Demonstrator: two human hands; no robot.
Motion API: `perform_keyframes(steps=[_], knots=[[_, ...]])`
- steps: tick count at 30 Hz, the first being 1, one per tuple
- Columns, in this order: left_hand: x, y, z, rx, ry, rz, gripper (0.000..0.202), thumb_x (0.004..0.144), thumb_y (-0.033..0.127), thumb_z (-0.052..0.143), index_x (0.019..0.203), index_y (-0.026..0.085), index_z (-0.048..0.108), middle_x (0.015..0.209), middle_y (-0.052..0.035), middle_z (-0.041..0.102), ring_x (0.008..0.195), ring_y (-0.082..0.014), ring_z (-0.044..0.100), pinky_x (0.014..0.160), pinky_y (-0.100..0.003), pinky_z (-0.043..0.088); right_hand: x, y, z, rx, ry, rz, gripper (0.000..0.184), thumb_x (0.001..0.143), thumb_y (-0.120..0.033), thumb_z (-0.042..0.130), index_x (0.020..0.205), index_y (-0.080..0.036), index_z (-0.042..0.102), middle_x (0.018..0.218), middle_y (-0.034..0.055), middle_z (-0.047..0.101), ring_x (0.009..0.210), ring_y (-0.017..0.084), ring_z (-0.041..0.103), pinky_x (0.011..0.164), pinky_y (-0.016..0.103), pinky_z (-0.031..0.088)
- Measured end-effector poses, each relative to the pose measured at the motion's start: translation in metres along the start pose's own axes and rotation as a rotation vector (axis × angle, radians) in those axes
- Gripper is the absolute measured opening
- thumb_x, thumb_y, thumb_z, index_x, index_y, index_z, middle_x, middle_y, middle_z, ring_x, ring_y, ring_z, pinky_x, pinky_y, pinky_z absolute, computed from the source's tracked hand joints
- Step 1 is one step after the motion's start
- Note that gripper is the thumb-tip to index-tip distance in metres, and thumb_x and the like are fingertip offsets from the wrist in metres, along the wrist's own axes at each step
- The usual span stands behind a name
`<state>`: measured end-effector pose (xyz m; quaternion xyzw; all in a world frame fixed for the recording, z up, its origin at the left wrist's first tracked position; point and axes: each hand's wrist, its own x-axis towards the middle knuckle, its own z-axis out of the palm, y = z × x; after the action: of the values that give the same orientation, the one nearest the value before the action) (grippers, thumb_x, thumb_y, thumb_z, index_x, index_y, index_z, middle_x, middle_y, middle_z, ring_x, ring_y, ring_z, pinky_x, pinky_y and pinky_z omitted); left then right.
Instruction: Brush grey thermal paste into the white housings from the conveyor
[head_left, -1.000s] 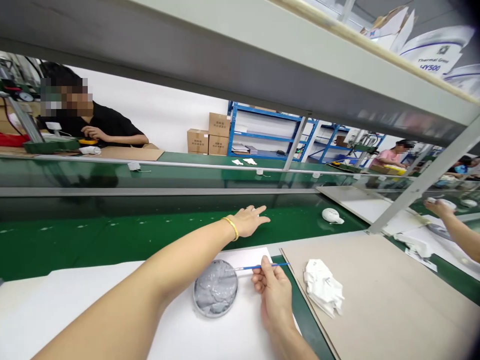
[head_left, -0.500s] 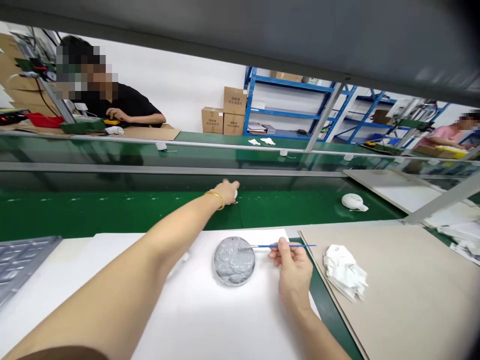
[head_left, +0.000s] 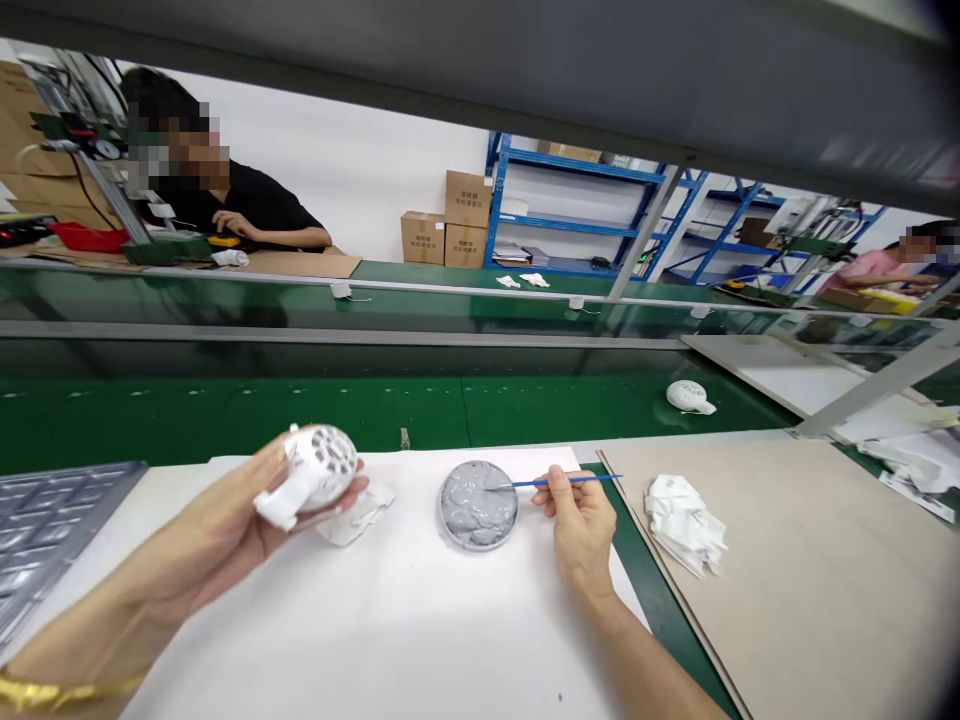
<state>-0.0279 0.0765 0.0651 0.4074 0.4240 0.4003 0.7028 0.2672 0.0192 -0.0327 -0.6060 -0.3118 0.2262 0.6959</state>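
Observation:
In my left hand (head_left: 247, 510), above the left side of the white paper sheet (head_left: 420, 630), is a round white plastic housing (head_left: 321, 468) with slots in its face and a short neck. My right hand (head_left: 581, 525) pinches a thin blue brush (head_left: 559, 481). Its tip rests in the grey paste that fills a shallow round dish (head_left: 478, 548). A crumpled white tissue (head_left: 360, 515) lies just behind the left hand. Another similar white housing (head_left: 688, 396) sits on the green belt (head_left: 555, 415) at the right.
A crumpled white cloth (head_left: 684, 522) lies on a beige board (head_left: 810, 560) at the right. At the left edge is a clear plastic tray (head_left: 60, 530). A grey metal shelf (head_left: 480, 60) hangs overhead. Across the line a person in black (head_left: 262, 205) works beside a press.
My left hand has drawn back from the belt toward me, bringing the white housing over the paper. The right hand stays by the dish with the brush in the paste.

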Motion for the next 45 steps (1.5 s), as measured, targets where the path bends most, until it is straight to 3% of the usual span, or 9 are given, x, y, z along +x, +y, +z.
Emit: perform_keyframes(steps=[3,6,10,14,17,24,31,41,45], knots=[[-0.026,-0.028,0.009,-0.023,-0.031,-0.097,0.05,0.079,0.056,0.057,0.117,0.024,0.055,0.118,-0.0069,0.063,0.114,-0.0288,0.054,0.087,-0.033,0.05,0.0,0.0,0.001,0.082,0.007,0.063,0.04,0.071,-0.053,0.067,0.075,-0.014,0.058,0.06,0.0047,0.064,0.051,0.013,0.054,0.049,0.024,0.041],[-0.039,-0.047,0.023,-0.029,-0.123,-0.191,0.059,0.074,0.057,0.062,0.123,0.028,0.047,0.113,-0.0051,0.063,0.107,-0.0257,0.055,0.083,-0.03,0.048,0.001,-0.001,0.002,0.195,0.034,0.151,0.041,0.067,-0.051,0.072,0.073,-0.013,0.057,0.061,0.0049,0.064,0.05,0.012,0.054,0.046,0.022,0.039],[-0.042,-0.059,0.039,-0.1,-0.317,-0.264,0.068,0.069,0.045,0.073,0.124,0.026,0.04,0.098,-0.0037,0.063,0.098,-0.0205,0.057,0.079,-0.025,0.044,0.001,-0.005,0.002,0.347,0.032,0.303,0.041,0.06,-0.047,0.078,0.071,-0.013,0.057,0.06,0.0042,0.063,0.05,0.01,0.054,0.043,0.019,0.038],[-0.04,-0.066,0.05,-0.124,-0.42,-0.288,0.084,0.061,0.038,0.081,0.129,0.026,0.033,0.107,-0.0042,0.06,0.097,-0.0196,0.057,0.084,-0.028,0.042,0.0,-0.01,0.001,0.444,0.028,0.397,0.042,0.054,-0.042,0.083,0.069,-0.012,0.058,0.061,0.0042,0.063,0.052,0.01,0.055,0.042,0.017,0.039],[-0.04,-0.069,0.055,-0.092,-0.414,-0.284,0.088,0.057,0.033,0.083,0.129,0.025,0.034,0.11,-0.0043,0.06,0.104,-0.0211,0.055,0.091,-0.03,0.039,0.001,-0.012,0.0,0.479,0.031,0.433,0.041,0.052,-0.039,0.085,0.07,-0.012,0.059,0.062,0.0043,0.063,0.052,0.01,0.055,0.041,0.017,0.039],[-0.038,-0.072,0.057,-0.009,-0.386,-0.246,0.068,0.058,0.031,0.08,0.116,0.025,0.044,0.097,-0.0008,0.06,0.087,-0.0176,0.056,0.074,-0.026,0.041,0.002,-0.013,-0.002,0.485,-0.004,0.453,0.032,0.058,-0.031,0.082,0.074,-0.012,0.061,0.069,0.0048,0.065,0.056,0.011,0.058,0.041,0.018,0.041],[-0.036,-0.069,0.055,0.075,-0.405,-0.217,0.057,0.063,0.024,0.077,0.11,0.024,0.044,0.088,0.0018,0.057,0.078,-0.0136,0.053,0.067,-0.022,0.039,0.002,-0.009,-0.004,0.429,-0.022,0.439,0.032,0.061,-0.035,0.08,0.073,-0.014,0.059,0.069,0.0052,0.064,0.055,0.012,0.057,0.041,0.019,0.04],[-0.039,-0.074,0.056,0.059,-0.34,-0.148,0.06,0.06,0.028,0.078,0.108,0.025,0.041,0.095,-0.0008,0.056,0.085,-0.0175,0.053,0.071,-0.026,0.039,0.0,-0.013,-0.004,0.459,-0.076,0.339,0.031,0.059,-0.033,0.08,0.076,-0.013,0.062,0.078,0.0061,0.064,0.061,0.013,0.057,0.045,0.021,0.041],[-0.038,-0.077,0.052,0.079,-0.305,-0.141,0.069,0.061,0.031,0.079,0.117,0.028,0.039,0.106,-0.0025,0.055,0.1,-0.0214,0.052,0.082,-0.03,0.04,0.0,-0.013,-0.005,0.46,-0.099,0.323,0.031,0.06,-0.033,0.08,0.077,-0.014,0.062,0.081,0.0066,0.064,0.063,0.013,0.057,0.048,0.022,0.043]])
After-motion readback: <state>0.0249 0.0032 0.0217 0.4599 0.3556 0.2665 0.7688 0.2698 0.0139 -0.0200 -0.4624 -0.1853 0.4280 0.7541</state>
